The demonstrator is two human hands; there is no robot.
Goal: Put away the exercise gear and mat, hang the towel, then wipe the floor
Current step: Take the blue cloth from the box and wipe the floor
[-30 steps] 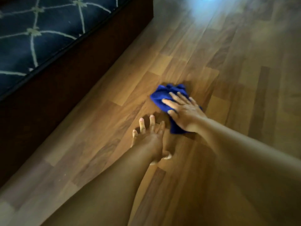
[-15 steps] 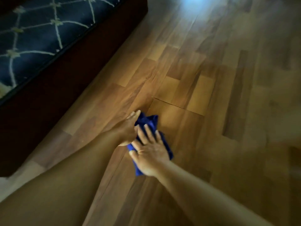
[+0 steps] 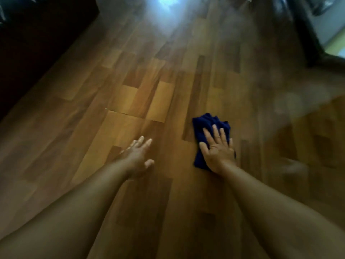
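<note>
We press our right hand [image 3: 217, 149], fingers straight, flat on the cloth [image 3: 209, 128] at four o'clock on the floor [image 3: 130, 94], spreading pressure for wiping. Our left hand [image 3: 137, 156], released, rests flat at seven o'clock, likely bracing us.

Single head-worn view, steeply downward and forward, close above the wooden floor [image 3: 141, 101].

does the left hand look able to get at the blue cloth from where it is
Probably yes. The left hand lies open on the wooden floor, with only bare boards between it and the blue cloth. Nothing blocks the way, though the right hand presses flat over much of the cloth.
</note>
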